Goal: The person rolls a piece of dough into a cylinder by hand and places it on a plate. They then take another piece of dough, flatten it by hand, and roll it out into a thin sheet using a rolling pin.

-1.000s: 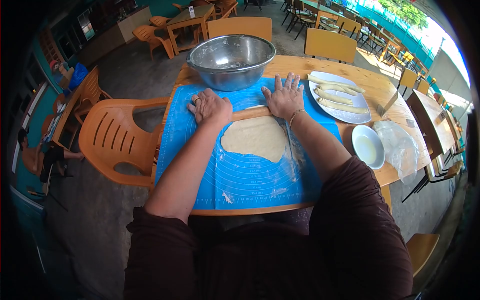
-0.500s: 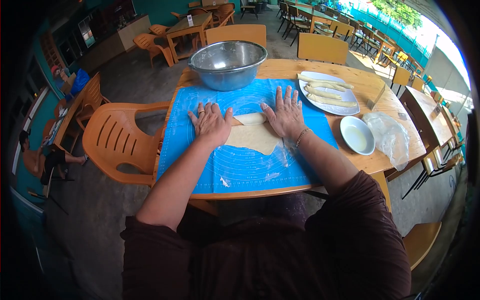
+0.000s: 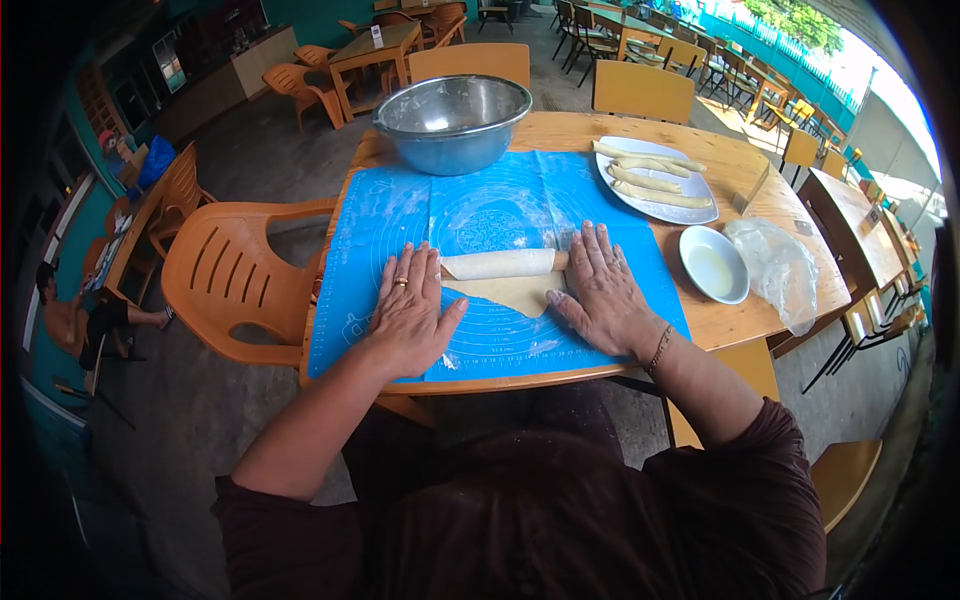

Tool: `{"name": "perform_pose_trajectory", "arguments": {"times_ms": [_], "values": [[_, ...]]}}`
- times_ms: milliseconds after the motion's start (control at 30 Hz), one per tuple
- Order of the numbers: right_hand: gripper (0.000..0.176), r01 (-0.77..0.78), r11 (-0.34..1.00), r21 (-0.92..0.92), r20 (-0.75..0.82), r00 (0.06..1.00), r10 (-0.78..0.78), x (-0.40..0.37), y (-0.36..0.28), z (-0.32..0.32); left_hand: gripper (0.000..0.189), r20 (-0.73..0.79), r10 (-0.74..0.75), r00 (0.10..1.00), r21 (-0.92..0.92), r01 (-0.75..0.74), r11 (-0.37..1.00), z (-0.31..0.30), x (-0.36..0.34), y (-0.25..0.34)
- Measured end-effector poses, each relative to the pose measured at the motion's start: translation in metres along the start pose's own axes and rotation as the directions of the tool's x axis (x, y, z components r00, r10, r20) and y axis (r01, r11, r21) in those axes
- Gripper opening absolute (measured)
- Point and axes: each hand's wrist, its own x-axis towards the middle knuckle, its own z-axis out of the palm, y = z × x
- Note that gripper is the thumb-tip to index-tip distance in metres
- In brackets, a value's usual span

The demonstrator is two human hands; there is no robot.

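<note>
A thin sheet of dough (image 3: 515, 292) lies on a blue silicone mat (image 3: 480, 215), most of it wound around a wooden rolling pin (image 3: 500, 264). My left hand (image 3: 408, 312) lies flat, fingers spread, over the pin's left end. Flat over the right end rests my right hand (image 3: 604, 287), where a stub of bare wood shows. A small triangle of dough still lies flat on the mat between my hands.
A steel bowl (image 3: 452, 120) stands at the mat's far edge. A white plate (image 3: 700, 211) with several dough rolls, a small white bowl (image 3: 713, 265) and a clear plastic bag (image 3: 778, 270) sit to the right. An orange chair (image 3: 232, 278) stands left of the wooden table (image 3: 735, 160).
Both hands have rolled the pin toward me, from the mat's far part to its near part. The flat dough round has wound up onto the pin, leaving only a small flap.
</note>
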Motion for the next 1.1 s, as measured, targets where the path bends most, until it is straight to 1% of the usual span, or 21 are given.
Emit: {"name": "perform_pose_trajectory", "arguments": {"times_ms": [33,67,133,200,267,300,333,367,433,467,533,567,633,767,833,867,933,967,1033,1067,1100], "values": [[0.085,0.032,0.999,-0.003,-0.015,0.999,-0.032,-0.009,-0.001,0.0,0.077,-0.005,0.038,0.999,0.011,-0.038,0.999,0.0,-0.006,0.0],[0.084,0.065,0.998,-0.006,-0.03,0.997,-0.065,-0.016,-0.001,0.0,0.077,-0.007,0.037,0.999,0.009,-0.037,0.999,0.001,-0.013,0.0],[0.084,0.09,0.996,-0.022,-0.044,0.995,-0.091,-0.029,0.0,0.002,0.078,-0.022,0.09,0.996,0.042,-0.089,0.995,0.003,-0.022,0.0],[0.084,0.111,0.993,-0.033,-0.056,0.992,-0.113,-0.031,0.0,0.002,0.08,-0.004,0.09,0.996,0.032,-0.09,0.995,0.0,-0.022,-0.001],[0.085,0.101,0.995,-0.027,-0.021,0.995,-0.102,-0.023,0.001,0.0,0.081,0.015,0.09,0.996,0.021,-0.091,0.996,-0.004,-0.014,-0.002],[0.085,0.102,0.994,-0.029,-0.022,0.995,-0.102,-0.015,0.002,-0.002,0.08,0.054,0.053,0.997,0.024,-0.055,0.998,-0.009,-0.004,-0.001],[0.085,0.067,0.997,-0.029,0.002,0.998,-0.067,-0.004,0.003,-0.003,0.08,0.09,0.016,0.996,0.029,-0.019,0.999,-0.014,0.005,0.0],[0.086,0.032,0.999,-0.03,0.023,0.999,-0.031,0.008,0.004,-0.003,0.08,0.084,0.016,0.996,0.03,-0.019,0.999,-0.015,0.014,0.0],[0.085,0.015,0.999,-0.03,0.021,1.0,-0.014,0.031,0.006,-0.003,0.081,0.068,-0.068,0.995,-0.021,0.069,0.997,-0.012,0.036,-0.004],[0.084,-0.023,0.999,-0.042,0.052,0.998,0.026,0.042,0.006,-0.005,0.081,0.066,-0.065,0.996,-0.019,0.067,0.998,-0.011,0.045,-0.005],[0.081,-0.076,0.993,-0.093,0.088,0.993,0.084,0.064,0.011,-0.001,0.079,0.04,-0.132,0.99,-0.047,0.134,0.99,-0.009,0.062,-0.009],[0.081,-0.075,0.993,-0.091,0.09,0.992,0.083,0.075,0.013,-0.002,0.079,0.043,-0.134,0.99,-0.047,0.136,0.99,-0.01,0.071,-0.012],[0.079,-0.142,0.99,-0.026,0.12,0.982,0.144,0.094,0.016,-0.004,0.079,0.079,-0.168,0.983,-0.091,0.175,0.98,-0.013,0.088,-0.018],[0.076,-0.196,0.981,-0.012,0.106,0.975,0.196,0.13,0.025,0.002,0.077,0.069,-0.229,0.971,-0.08,0.234,0.969,-0.012,0.112,-0.024],[0.074,-0.214,0.976,-0.024,0.119,0.969,0.216,0.148,0.026,0.003,0.072,-0.014,-0.245,0.97,-0.06,0.243,0.968,-0.01,0.123,-0.028],[0.072,-0.233,0.972,-0.038,0.132,0.963,0.236,0.156,0.026,0.004,0.072,-0.015,-0.244,0.97,-0.06,0.243,0.968,-0.011,0.13,-0.031],[0.071,-0.253,0.966,-0.044,0.14,0.956,0.257,0.172,0.027,0.006,0.062,0.016,-0.287,0.958,-0.078,0.287,0.955,-0.015,0.14,-0.033],[0.07,-0.274,0.961,-0.049,0.149,0.949,0.278,0.18,0.027,0.007,0.062,0.015,-0.287,0.958,-0.078,0.288,0.955,-0.013,0.144,-0.035],[0.07,-0.295,0.955,-0.029,0.166,0.941,0.296,0.194,0.029,0.008,0.053,-0.1,-0.317,0.943,-0.042,0.314,0.948,-0.005,0.155,-0.039],[0.07,-0.318,0.948,-0.009,0.184,0.931,0.314,0.2,0.03,0.01,0.053,-0.101,-0.317,0.943,-0.041,0.314,0.949,-0.001,0.159,-0.042],[0.07,-0.319,0.948,-0.008,0.183,0.931,0.315,0.204,0.033,0.015,0.049,-0.16,-0.335,0.928,-0.049,0.332,0.942,0.002,0.163,-0.045]]}}
